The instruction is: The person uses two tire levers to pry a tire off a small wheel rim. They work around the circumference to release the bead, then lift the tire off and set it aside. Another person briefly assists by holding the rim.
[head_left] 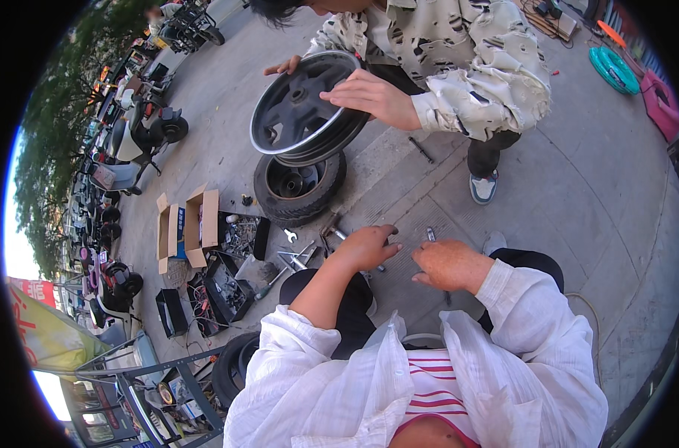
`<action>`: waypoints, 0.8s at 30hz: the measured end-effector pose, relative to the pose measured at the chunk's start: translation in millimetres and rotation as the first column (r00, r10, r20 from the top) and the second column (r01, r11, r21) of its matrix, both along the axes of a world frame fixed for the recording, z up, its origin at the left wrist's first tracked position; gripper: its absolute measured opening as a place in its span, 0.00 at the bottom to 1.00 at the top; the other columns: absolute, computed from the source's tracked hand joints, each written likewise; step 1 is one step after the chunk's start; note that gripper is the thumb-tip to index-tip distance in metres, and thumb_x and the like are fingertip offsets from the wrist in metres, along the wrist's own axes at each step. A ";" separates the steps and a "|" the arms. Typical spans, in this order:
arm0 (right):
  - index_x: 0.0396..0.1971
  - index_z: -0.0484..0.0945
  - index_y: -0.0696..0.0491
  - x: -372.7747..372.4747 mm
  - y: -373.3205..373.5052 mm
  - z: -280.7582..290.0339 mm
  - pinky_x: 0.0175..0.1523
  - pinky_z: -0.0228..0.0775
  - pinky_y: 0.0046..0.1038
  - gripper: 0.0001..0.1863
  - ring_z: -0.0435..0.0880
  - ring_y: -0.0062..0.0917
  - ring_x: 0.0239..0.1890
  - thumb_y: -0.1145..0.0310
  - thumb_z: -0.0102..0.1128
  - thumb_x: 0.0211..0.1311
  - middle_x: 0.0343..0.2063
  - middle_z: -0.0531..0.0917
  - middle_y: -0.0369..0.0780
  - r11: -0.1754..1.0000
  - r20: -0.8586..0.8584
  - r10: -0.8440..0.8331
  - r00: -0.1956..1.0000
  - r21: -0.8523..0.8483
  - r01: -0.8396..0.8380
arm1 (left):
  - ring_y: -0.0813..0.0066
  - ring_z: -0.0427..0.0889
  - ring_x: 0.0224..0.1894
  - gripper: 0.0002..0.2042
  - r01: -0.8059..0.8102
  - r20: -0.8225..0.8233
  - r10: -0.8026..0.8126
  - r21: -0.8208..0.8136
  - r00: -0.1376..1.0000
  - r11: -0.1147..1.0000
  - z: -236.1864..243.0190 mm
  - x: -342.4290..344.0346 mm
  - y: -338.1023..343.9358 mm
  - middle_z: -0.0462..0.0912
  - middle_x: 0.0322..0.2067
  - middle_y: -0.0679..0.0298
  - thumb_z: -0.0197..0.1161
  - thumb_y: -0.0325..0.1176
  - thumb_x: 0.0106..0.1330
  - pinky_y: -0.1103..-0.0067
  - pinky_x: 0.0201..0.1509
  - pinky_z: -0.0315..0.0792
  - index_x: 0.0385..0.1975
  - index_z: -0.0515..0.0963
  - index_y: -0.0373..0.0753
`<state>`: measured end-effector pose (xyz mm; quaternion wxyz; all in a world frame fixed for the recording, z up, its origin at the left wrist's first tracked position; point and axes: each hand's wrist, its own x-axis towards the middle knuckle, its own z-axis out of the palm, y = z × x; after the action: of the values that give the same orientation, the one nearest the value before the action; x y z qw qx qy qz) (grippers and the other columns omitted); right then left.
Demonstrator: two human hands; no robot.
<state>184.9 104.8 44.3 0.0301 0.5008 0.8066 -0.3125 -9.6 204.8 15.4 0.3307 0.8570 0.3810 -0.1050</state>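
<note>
My left hand (371, 247) hangs in front of my knees, fingers apart and slightly bent, with nothing visible in it. A hammer (338, 233) lies on the ground beneath it, its handle partly hidden. Opposite, my right hand (447, 264) is loosely open, thumb apart from the fingers. The end of a metal tool (430, 234) shows just beyond it; I cannot tell its kind. Across from me, another person's hands (377, 98) hold a tilted black wheel rim (300, 94) with a silver edge. Below that rim, a tyre with a dark hub (326, 190) lies flat.
Wrenches (290, 235), tool trays (229, 285) and open cardboard boxes (202, 228) lie to my left. Another tyre (231, 373) is near my left side. Scooters (141, 134) line the far left. A dark rod (421, 149) lies by the person's foot; a green hose coil (613, 70) is far right.
</note>
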 end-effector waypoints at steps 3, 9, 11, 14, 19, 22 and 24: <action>0.42 0.76 0.61 1.1 0.2 -1.5 0.49 0.74 0.41 0.22 0.81 0.44 0.45 0.55 0.60 0.61 0.41 0.81 0.50 1.000 -0.013 0.011 1.000 0.007 -0.011 | 0.52 0.81 0.44 0.24 0.006 -0.005 -0.006 -0.004 1.000 1.000 -1.1 0.6 0.5 0.84 0.39 0.50 0.58 0.46 0.64 0.66 0.49 0.73 0.54 0.73 0.36; 0.41 0.78 0.59 1.0 -1.1 -5.5 0.48 0.75 0.42 0.21 0.81 0.45 0.45 0.55 0.60 0.60 0.41 0.80 0.50 1.000 -0.022 0.005 1.000 0.018 -0.004 | 0.52 0.81 0.45 0.24 -0.004 -0.013 0.004 -0.008 1.000 1.000 2.7 2.3 -1.9 0.83 0.39 0.50 0.59 0.46 0.64 0.66 0.50 0.73 0.54 0.73 0.36; 0.41 0.78 0.59 1.4 -1.6 -6.4 0.48 0.75 0.42 0.21 0.81 0.45 0.45 0.55 0.60 0.60 0.40 0.80 0.50 1.000 -0.020 -0.002 1.000 0.017 0.002 | 0.52 0.81 0.45 0.24 -0.005 -0.016 0.005 -0.008 1.000 1.000 5.8 3.8 -2.4 0.83 0.39 0.49 0.59 0.46 0.64 0.66 0.50 0.73 0.54 0.73 0.36; 0.40 0.78 0.59 1.6 -1.4 -4.5 0.48 0.75 0.41 0.20 0.81 0.45 0.44 0.55 0.60 0.60 0.40 0.80 0.50 1.000 -0.019 -0.001 1.000 0.019 0.001 | 0.52 0.81 0.45 0.24 -0.001 -0.018 0.001 -0.014 1.000 1.000 7.0 4.1 -2.1 0.83 0.39 0.49 0.58 0.46 0.64 0.66 0.50 0.73 0.54 0.73 0.35; 0.40 0.78 0.59 1.6 -2.3 -3.7 0.48 0.75 0.41 0.20 0.82 0.44 0.44 0.56 0.61 0.60 0.39 0.81 0.50 0.999 -0.035 -0.011 0.999 0.034 0.012 | 0.51 0.81 0.45 0.24 0.004 -0.008 -0.004 -0.017 1.000 1.000 4.0 2.3 -1.0 0.83 0.39 0.49 0.59 0.46 0.64 0.66 0.50 0.73 0.53 0.73 0.35; 0.40 0.78 0.59 1.6 -1.9 -4.4 0.47 0.75 0.41 0.20 0.82 0.44 0.43 0.56 0.61 0.60 0.39 0.81 0.49 0.999 -0.032 -0.005 0.999 0.045 0.007 | 0.51 0.81 0.45 0.24 0.002 -0.011 -0.002 -0.017 1.000 1.000 4.3 2.4 -0.4 0.83 0.39 0.49 0.59 0.46 0.64 0.66 0.50 0.73 0.53 0.73 0.35; 0.39 0.78 0.59 2.3 -1.1 -3.4 0.47 0.75 0.41 0.20 0.82 0.44 0.43 0.56 0.61 0.60 0.39 0.81 0.49 0.999 -0.029 -0.003 1.000 0.049 0.004 | 0.51 0.81 0.45 0.24 0.002 -0.016 -0.002 -0.019 1.000 1.000 6.2 3.9 0.1 0.83 0.39 0.49 0.59 0.46 0.64 0.66 0.50 0.73 0.53 0.74 0.35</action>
<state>187.3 103.7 40.9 0.0055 0.4982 0.8136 -0.2997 -5.7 204.9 21.6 0.3355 0.8535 0.3817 -0.1156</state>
